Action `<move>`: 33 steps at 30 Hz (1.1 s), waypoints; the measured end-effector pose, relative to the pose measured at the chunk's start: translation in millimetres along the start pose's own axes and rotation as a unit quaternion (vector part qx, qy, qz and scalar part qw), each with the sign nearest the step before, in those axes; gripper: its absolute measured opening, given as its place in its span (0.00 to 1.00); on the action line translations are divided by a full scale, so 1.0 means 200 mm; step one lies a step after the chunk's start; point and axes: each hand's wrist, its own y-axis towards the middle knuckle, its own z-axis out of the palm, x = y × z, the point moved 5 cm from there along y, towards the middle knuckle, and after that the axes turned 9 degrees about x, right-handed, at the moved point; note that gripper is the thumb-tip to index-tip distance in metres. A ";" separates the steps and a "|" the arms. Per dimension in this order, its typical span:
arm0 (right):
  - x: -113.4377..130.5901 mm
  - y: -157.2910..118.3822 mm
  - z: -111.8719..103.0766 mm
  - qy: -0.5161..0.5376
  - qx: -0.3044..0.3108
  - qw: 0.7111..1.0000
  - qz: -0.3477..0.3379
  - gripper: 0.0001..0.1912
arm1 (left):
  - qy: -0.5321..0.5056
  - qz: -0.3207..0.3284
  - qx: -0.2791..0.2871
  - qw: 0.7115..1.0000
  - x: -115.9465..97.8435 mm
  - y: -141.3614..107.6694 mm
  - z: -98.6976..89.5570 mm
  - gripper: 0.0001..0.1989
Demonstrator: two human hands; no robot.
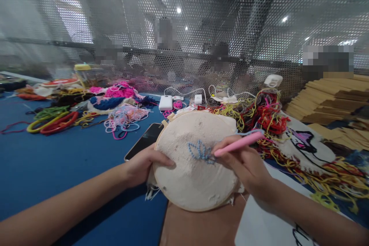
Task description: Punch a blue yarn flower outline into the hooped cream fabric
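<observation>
A round embroidery hoop (190, 188) with cream cloth stretched in it is tilted up in front of me. Blue looped stitches (198, 152) form a small leafy outline near the cloth's middle. My left hand (147, 164) grips the hoop's left edge, thumb on the cloth and the other fingers hidden behind. In my right hand (245, 161) is a pink punch needle (239, 143), pinched like a pen, its tip end at the right side of the blue stitches. Light blue yarn (249, 132) trails at the needle's upper end. Whether the tip pierces the cloth is hidden.
A phone (144, 141) lies behind my left hand on the blue table (72, 184). Yarn heaps (123, 117) spread along the back left, with more tangled yarn (272, 117) at right. Kraft envelopes (331, 96) are stacked far right. A perforated metal screen (190, 46) stands behind.
</observation>
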 end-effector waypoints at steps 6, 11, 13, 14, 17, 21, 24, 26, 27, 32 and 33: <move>-0.03 -0.01 -0.02 0.100 -0.049 0.994 0.023 0.08 | 0.007 -0.010 -0.007 1.000 0.01 0.01 -0.03 0.31; -0.03 -0.01 -0.02 0.076 -0.047 0.996 0.014 0.08 | 0.000 -0.005 0.000 1.000 0.01 0.01 -0.02 0.32; -0.03 -0.01 -0.03 0.057 -0.048 0.997 0.013 0.08 | -0.003 -0.010 -0.002 1.000 0.01 0.01 -0.02 0.31; -0.03 -0.01 -0.03 0.046 -0.045 0.998 0.013 0.08 | -0.004 -0.011 -0.003 1.000 0.01 0.01 -0.02 0.31; -0.01 -0.01 -0.02 -0.010 -0.021 1.000 -0.001 0.06 | -0.007 -0.011 -0.005 1.000 0.01 0.01 -0.01 0.30; 0.01 -0.01 0.00 -0.075 0.009 0.997 -0.035 0.05 | -0.005 0.001 -0.005 1.000 0.01 0.01 -0.01 0.28; 0.03 -0.01 0.02 -0.103 0.033 0.992 -0.069 0.05 | -0.001 0.001 0.002 1.000 0.01 0.00 -0.01 0.28; 0.04 -0.01 0.03 -0.134 0.050 0.986 -0.086 0.05 | 0.002 -0.002 0.007 1.000 0.01 0.00 -0.01 0.29; 0.04 0.00 0.03 -0.151 0.062 0.983 -0.081 0.05 | 0.003 -0.004 0.007 1.000 0.01 0.00 -0.02 0.30; 0.03 0.00 0.03 -0.112 0.053 0.992 -0.037 0.06 | -0.002 0.002 0.016 1.000 0.00 0.01 -0.01 0.32; 0.03 0.00 0.02 -0.081 0.028 0.996 -0.021 0.06 | -0.004 0.002 0.017 1.000 0.00 0.01 0.00 0.32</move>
